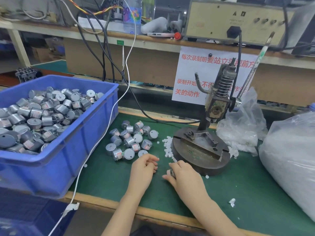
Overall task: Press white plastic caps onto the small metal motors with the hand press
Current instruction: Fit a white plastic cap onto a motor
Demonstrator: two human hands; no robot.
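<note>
Right hand [183, 175] grips a motor [171, 172] beside curled left hand [144, 167].

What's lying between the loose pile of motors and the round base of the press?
In the head view, a scatter of small white caps lies there on the green mat, heaped against the left edge of the press base.

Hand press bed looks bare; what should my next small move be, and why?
Probably pick one cap with the left hand from the white caps just ahead of it: the right hand seems to grip a motor already, and the hand press bed is bare. Whether the left fingers hold one is unclear.
</note>
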